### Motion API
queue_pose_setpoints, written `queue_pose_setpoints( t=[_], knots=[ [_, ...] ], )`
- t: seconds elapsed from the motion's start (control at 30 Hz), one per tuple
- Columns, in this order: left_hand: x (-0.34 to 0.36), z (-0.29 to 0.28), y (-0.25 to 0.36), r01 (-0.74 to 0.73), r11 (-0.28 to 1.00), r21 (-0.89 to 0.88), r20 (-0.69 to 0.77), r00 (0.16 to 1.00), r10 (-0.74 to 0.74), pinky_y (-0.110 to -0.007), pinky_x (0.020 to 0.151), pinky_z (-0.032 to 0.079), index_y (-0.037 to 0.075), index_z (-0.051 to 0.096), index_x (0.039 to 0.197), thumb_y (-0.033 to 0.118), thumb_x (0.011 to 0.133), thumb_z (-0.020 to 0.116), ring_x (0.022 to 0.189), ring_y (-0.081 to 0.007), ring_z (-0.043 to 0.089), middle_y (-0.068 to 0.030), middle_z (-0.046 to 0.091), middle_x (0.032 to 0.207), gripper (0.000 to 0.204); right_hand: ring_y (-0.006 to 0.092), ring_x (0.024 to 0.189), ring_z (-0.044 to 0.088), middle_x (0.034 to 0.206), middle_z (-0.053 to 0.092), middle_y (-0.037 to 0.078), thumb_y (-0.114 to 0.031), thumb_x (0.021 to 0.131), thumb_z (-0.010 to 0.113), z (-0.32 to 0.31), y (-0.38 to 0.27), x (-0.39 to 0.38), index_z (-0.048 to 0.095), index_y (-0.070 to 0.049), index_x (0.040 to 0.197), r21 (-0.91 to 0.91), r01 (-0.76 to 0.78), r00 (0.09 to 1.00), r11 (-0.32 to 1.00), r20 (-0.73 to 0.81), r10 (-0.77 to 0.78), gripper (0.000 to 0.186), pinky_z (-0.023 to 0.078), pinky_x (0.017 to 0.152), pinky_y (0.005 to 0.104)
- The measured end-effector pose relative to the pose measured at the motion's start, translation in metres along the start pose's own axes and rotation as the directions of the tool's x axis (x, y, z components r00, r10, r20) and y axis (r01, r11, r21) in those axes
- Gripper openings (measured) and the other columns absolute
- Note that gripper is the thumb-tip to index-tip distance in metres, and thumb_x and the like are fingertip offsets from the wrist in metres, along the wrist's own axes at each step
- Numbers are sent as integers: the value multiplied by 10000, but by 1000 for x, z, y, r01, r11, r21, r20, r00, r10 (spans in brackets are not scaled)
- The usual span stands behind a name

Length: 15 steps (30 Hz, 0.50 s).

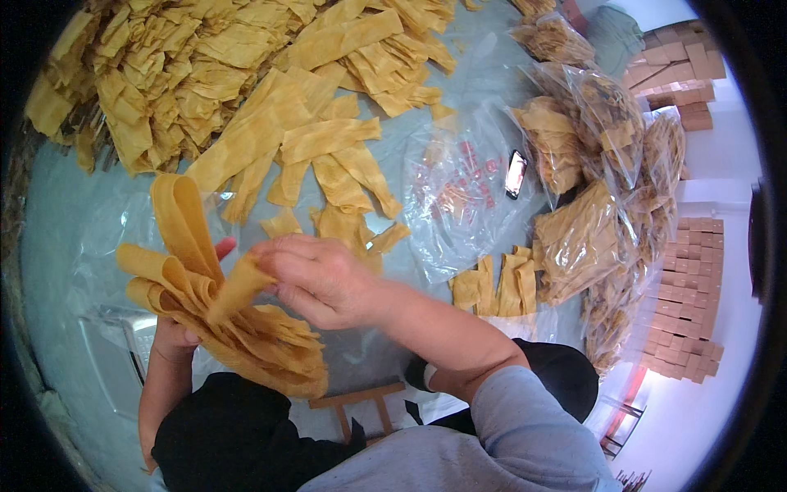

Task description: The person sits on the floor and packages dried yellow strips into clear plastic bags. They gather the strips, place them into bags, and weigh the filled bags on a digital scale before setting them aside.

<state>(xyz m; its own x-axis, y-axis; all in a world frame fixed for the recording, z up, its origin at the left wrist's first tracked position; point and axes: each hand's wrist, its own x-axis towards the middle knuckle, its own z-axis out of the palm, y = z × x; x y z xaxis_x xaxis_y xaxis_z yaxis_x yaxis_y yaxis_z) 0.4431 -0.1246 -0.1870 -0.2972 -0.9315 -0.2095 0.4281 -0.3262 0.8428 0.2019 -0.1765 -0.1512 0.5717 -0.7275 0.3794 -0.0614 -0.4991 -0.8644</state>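
Observation:
A thick bundle of folded yellow-brown strips (pixel 254 344), looking like dried tofu skin, rests upright in my left hand (pixel 174 334). Its fingers wrap the bundle from behind, and much of that hand is hidden. Rounded folds stick out at the bundle's upper left, with loose ends at its lower right. My right hand (pixel 328 283) is closed in a pinch on a single strip (pixel 238 291), slightly blurred, lying against the bundle's front. Just beyond my hands, flat loose strips (pixel 332 148) lie spread over the plastic-covered work surface (pixel 106 205).
A large heap of strips (pixel 180 74) fills the far left. Clear plastic bags (pixel 586 230) packed with strips are piled at right. A flat plastic bag (pixel 459 193) and a phone (pixel 516 174) lie nearby. Stacked cardboard boxes (pixel 684 295) stand along the right wall.

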Motion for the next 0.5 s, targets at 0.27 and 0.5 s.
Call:
queue_pose_setpoints(
  t=[0.27, 0.5],
  knots=[
    [-10, -16, -15, 121, 990, -72, -99, 987, -127, -395, 962, 429, 41, 371, 1337, 302, 599, 826, 1136, -258, 522, -108, 527, 1234, 906, 319, 731, 560, 825, 540, 157, 26, 825, 564, 61, -1, 7, 528, -4, 986, -18, -207, 872, 978, -457, 176, 168, 450, 634, 315],
    [-10, -16, -29, 250, 963, -103, 42, 968, -247, -368, 991, 393, 42, 396, 1321, 211, 670, 769, 1159, -227, 499, -74, 518, 1249, 768, 213, 751, 569, 835, 581, 107, -38, 884, 543, 75, 27, 15, 531, -16, 1025, 470, -398, 789, 788, -263, 555, 142, 453, 675, 288]
  ],
)
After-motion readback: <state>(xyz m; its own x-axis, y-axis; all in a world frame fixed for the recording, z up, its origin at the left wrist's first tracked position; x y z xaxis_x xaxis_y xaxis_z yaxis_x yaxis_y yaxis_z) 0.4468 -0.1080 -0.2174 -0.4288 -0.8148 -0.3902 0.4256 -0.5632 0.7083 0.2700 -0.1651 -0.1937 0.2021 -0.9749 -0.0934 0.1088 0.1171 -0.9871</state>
